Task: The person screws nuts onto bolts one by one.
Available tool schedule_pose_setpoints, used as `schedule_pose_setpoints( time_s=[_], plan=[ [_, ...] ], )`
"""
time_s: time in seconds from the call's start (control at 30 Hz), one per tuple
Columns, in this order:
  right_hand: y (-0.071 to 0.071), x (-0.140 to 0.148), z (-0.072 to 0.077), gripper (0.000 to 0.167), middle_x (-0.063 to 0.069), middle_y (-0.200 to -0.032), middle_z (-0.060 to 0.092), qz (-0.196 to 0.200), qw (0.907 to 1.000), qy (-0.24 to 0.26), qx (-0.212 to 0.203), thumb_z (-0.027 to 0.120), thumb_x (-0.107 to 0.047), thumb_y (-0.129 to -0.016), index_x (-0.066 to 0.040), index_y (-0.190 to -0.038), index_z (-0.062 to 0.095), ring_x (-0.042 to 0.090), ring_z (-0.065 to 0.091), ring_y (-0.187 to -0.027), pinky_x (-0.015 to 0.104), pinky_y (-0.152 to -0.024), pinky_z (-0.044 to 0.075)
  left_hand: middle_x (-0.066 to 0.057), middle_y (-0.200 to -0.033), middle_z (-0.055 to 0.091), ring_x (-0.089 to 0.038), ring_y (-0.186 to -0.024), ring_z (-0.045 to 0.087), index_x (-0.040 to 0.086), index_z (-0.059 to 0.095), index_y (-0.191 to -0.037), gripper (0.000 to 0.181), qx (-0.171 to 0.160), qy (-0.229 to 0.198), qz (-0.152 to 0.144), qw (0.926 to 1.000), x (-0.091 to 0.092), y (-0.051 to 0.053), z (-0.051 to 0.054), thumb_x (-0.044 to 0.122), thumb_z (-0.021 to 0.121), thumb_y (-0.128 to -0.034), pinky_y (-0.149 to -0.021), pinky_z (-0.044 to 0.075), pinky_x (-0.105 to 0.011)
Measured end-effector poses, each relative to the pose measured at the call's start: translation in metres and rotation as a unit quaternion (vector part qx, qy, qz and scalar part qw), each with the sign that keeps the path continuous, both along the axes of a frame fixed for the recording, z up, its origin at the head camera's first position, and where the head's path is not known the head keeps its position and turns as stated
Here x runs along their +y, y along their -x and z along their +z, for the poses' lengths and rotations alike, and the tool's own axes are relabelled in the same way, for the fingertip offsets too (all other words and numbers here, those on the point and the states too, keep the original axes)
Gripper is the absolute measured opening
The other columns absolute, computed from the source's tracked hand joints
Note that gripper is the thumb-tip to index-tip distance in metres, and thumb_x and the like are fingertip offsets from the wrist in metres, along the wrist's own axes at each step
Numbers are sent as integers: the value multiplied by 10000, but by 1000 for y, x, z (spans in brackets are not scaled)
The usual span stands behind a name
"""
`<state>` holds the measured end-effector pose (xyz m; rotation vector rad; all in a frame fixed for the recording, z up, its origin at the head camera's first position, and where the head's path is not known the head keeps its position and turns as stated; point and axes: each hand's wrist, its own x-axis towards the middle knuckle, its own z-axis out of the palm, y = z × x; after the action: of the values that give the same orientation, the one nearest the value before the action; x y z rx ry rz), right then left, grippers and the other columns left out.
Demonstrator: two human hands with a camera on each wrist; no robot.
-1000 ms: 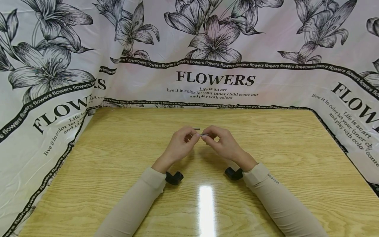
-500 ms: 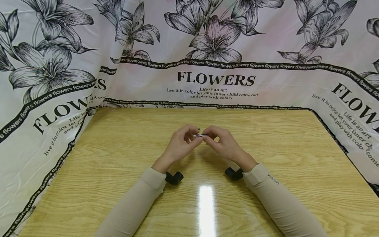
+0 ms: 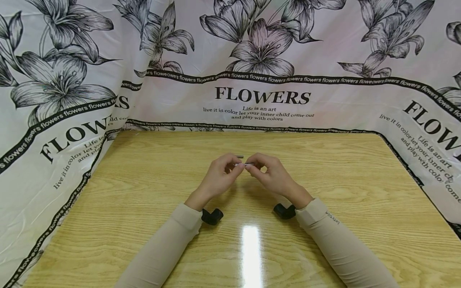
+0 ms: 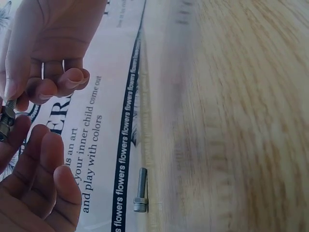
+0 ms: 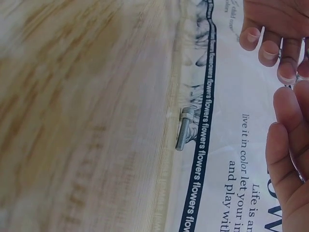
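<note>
In the head view both hands meet over the middle of the table. My right hand [image 3: 273, 170] pinches the threaded end of a small metal bolt [image 3: 249, 164] between thumb and forefinger. My left hand [image 3: 221, 172] has its thumb and forefinger at the other end, partly hiding it. The left wrist view shows a nut [image 4: 8, 112] on this bolt near its head; which of the two my left fingers grip, I cannot tell. Behind the hands a second bolt [image 3: 239, 157] lies on the table, with a nut [image 4: 140, 200] close to its head.
The wood-grain table [image 3: 144, 192] reaches back to a flower-printed curtain [image 3: 263, 100], which also hangs along both sides. Black angular pieces [image 3: 212, 216] stick out at both wrists. A bright reflection lies on the tabletop in front.
My left fingers parted half a second ago, baring the bolt's head end, and have closed over it again. My right hand has kept its place. The bolt on the table has not moved.
</note>
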<state>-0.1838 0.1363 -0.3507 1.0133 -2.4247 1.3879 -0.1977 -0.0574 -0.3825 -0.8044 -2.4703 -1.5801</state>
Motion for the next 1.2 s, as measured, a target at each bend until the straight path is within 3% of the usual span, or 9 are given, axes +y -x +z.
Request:
schedule_pose_setpoints(
  time_s=[0.23, 0.43, 0.57, 0.8, 1.0, 1.2],
  plan=[
    [0, 0, 1, 92, 71, -790, 601, -35, 10000, -9, 0, 587, 4, -930, -61, -950, 650, 154, 529, -732, 360, -633, 457, 28, -893, 612, -122, -801, 545, 137, 666, -944, 186, 29, 86, 26, 10000, -1, 0, 0, 267, 541, -987, -735, 486, -324],
    [-1, 0, 1, 88, 50, -800, 609, 7, 10000, -5, 16, 585, 8, -930, -42, -959, 653, 158, 544, -721, 336, -624, 464, 18, -992, 639, -113, -816, 575, 129, 629, -1043, 176, -125, -40, 75, 9999, 0, -1, 1, 277, 609, -949, -715, 492, -333],
    [-1, 0, 1, 80, 19, -811, 611, 12, 10000, 16, 4, 586, 6, -931, -25, -960, 653, 159, 552, -720, 355, -628, 472, -1, -975, 640, -120, -793, 577, 109, 588, -1062, 194, 25, -115, 23, 9999, 0, 1, 1, 186, 672, -906, -685, 501, -350],
    [-1, -1, 1, 74, 16, -808, 608, 3, 10000, 31, 10, 587, 6, -930, -11, -960, 653, 158, 554, -729, 364, -637, 474, -32, -948, 646, -130, -784, 585, 59, 583, -1038, 155, 264, -201, -85, 9994, 1, 1, 1, 72, 652, -900, -667, 494, -346],
    [-1, 0, 1, 80, 46, -809, 611, 13, 10000, 19, 41, 585, 7, -931, -23, -959, 653, 161, 542, -724, 359, -631, 466, 4, -917, 632, -119, -793, 570, 115, 593, -1008, 96, 48, -144, -48, 9999, 1, 0, 2, 147, 634, -928, -681, 480, -340],
    [-1, 0, 1, 84, 92, -784, 606, 17, 10000, -28, 29, 579, 4, -936, -26, -967, 651, 161, 544, -713, 305, -617, 457, 13, -992, 630, -116, -842, 567, 135, 619, -994, 113, -143, -23, -21, 9999, 1, -1, 2, 239, 582, -967, -740, 483, -366]
  ],
)
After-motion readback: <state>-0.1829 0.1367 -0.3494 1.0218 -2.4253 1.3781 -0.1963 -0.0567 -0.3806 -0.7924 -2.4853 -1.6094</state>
